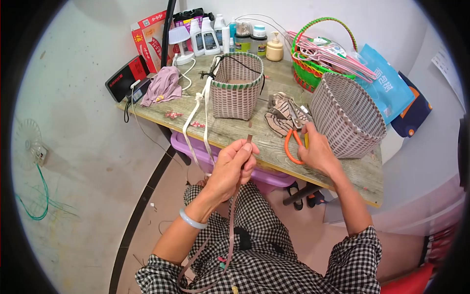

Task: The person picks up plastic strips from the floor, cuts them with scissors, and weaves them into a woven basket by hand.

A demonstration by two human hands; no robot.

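My left hand (234,164) is closed on a long brown strip (231,215). Its short end sticks up above my fingers, and the rest hangs down in a loop over my lap. My right hand (317,149) is at the orange-handled scissors (293,147), near the table's front edge, its fingers curled at the handles. The scissor blades point away over a striped cloth (280,115). Behind my left hand stands a small woven basket (236,95) with a green rim, white straps and black cord. A larger woven basket (342,122) is right of my right hand.
A green basket (306,73) holding pink hangers stands at the back right beside a blue bag (384,81). Bottles (210,39), a small lamp (181,44) and a pink cloth (164,85) are at the back left. A purple tub (191,147) sits under the table (161,115).
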